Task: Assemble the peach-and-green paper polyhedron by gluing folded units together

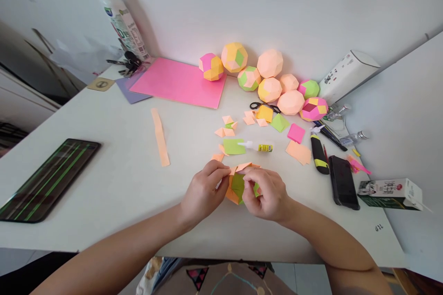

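Between my hands is a partly built paper ball [237, 188], with orange outer panels and green ones showing inside. My left hand [205, 189] pinches its upper left edge between thumb and fingers. On the other side my right hand [265, 191] has its fingers curled at the ball's rim, partly covering it. Just beyond lie a green paper piece [232, 146] and a small glue bottle [258, 147] with a white nozzle. Small folded orange paper pieces [226, 132] are scattered beside them.
Several finished paper balls [270, 63] sit along the wall. Nearby are black scissors [265, 107], a pink sheet [180, 83], an orange strip [160, 138] and a tablet [48, 179]. On the right are a utility knife [319, 154], a phone [344, 182] and a drink carton [389, 193].
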A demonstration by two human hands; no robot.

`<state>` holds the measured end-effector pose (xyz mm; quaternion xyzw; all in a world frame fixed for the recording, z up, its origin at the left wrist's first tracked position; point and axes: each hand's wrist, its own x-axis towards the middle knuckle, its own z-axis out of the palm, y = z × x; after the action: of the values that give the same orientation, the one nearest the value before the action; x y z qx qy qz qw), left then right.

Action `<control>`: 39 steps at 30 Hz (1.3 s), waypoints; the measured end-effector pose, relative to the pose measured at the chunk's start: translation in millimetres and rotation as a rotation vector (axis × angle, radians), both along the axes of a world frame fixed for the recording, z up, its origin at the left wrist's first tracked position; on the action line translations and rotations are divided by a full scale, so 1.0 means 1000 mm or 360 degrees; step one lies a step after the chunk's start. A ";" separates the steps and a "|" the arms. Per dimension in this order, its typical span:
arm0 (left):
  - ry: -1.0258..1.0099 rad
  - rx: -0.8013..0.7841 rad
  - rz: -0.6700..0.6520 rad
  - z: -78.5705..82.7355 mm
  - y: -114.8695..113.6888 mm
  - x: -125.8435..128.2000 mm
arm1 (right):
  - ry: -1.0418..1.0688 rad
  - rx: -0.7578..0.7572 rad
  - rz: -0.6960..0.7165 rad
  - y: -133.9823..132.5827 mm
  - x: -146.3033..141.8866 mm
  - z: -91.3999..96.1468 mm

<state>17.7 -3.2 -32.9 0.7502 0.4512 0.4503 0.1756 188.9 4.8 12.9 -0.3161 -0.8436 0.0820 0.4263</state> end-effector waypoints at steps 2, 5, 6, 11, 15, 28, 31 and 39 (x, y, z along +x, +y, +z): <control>0.0013 -0.0001 0.0011 0.000 0.000 0.000 | 0.0006 0.0017 0.0020 0.000 0.000 0.000; 0.0026 -0.0005 0.0026 0.002 0.000 0.000 | 0.0005 0.0019 0.0015 0.001 -0.001 0.001; 0.0025 0.0007 0.0027 0.002 0.000 0.000 | 0.0000 0.0019 0.0010 0.001 0.000 0.001; 0.0037 0.0083 0.0024 0.002 0.001 0.000 | 0.0000 0.0024 0.0007 0.000 0.000 -0.001; 0.0057 0.0113 0.0043 0.002 0.001 0.000 | 0.0005 0.0014 0.0036 0.001 -0.001 -0.002; 0.0094 0.0122 0.0066 0.001 0.002 -0.002 | 0.0077 -0.0035 0.0078 -0.001 -0.003 -0.004; 0.0095 0.0128 0.0070 0.001 0.002 -0.002 | 0.0088 -0.0025 0.0110 0.000 -0.005 -0.004; 0.0115 0.0115 0.0067 0.001 0.002 -0.002 | 0.0097 -0.0033 0.0157 0.000 -0.006 -0.005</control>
<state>16.2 -1.3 -31.9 0.7622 0.4564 0.4425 0.1226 183.0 5.0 7.7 -0.2758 -0.8439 0.1212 0.4439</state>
